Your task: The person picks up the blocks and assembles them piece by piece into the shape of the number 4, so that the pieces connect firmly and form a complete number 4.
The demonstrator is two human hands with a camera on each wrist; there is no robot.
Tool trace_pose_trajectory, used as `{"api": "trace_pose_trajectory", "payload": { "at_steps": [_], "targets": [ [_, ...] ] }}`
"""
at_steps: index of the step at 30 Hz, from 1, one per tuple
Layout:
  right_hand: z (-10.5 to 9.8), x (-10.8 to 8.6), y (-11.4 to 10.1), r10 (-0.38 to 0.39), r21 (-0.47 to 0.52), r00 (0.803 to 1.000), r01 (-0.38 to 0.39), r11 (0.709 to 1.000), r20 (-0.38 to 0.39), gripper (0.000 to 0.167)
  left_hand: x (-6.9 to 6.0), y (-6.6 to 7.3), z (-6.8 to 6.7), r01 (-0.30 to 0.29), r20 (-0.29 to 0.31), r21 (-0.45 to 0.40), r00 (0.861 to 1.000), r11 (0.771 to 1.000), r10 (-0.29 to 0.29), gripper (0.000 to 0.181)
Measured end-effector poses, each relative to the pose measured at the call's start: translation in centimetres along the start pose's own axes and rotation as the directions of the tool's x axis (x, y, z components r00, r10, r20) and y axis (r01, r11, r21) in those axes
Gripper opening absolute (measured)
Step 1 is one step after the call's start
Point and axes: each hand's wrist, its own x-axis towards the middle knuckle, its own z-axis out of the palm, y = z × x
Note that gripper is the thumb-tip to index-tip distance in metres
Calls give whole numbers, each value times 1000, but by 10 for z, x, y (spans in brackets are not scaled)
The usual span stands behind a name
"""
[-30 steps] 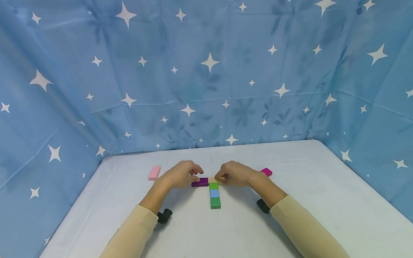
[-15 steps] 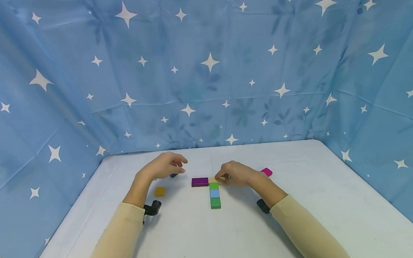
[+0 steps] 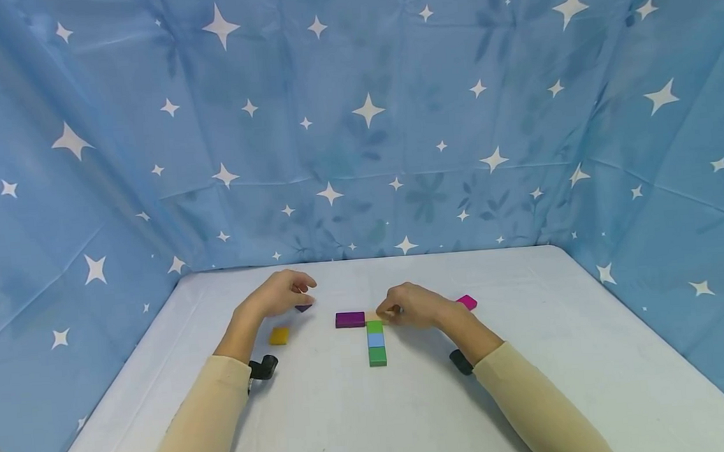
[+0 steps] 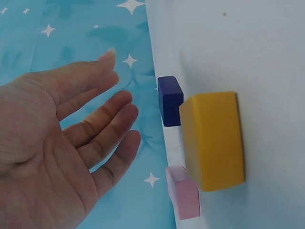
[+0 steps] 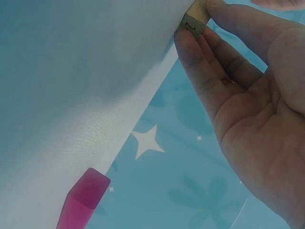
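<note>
My left hand hovers at the far left of the table, fingers loosely bent with nothing between them. Just below its fingertips lies a dark blue block, also clear in the left wrist view beside a yellow block and a pink block. With thumb and fingertips, my right hand pinches a tan wooden block marked on its end. That block touches the right end of a purple block. A row of light green, blue and dark green runs toward me below it.
A magenta block lies behind my right wrist. The white table ends at a blue star-printed curtain at the back and sides. Black wrist mounts sit under both forearms.
My left hand has left the purple block and moved left and back, over toward the dark blue block. The yellow block has come into view. My right hand stays put.
</note>
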Motion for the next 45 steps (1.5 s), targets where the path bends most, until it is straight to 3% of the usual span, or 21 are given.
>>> {"api": "trace_pose_trajectory", "payload": {
  "at_steps": [6, 17, 24, 45],
  "targets": [
    [-1, 0, 0, -12, -2, 1000, 11, 1000, -7, 27, 4, -7, 4, 13, -20, 3, 1000, 1000, -13, 35],
    [0, -1, -1, 1, -5, 1000, -1, 1000, -5, 27, 5, -8, 12, 55, -4, 62, 998, 997, -55, 29],
    [0, 0, -2, 19, 4, 1000, -19, 1000, 2, 25, 9, -13, 15, 48, -7, 88, 999, 995, -47, 30],
    [1, 0, -1, 28, -1, 1000, -28, 1000, 3, 28, 6, -7, 18, 55, -32, 96, 998, 994, -52, 27]
  ]
}}
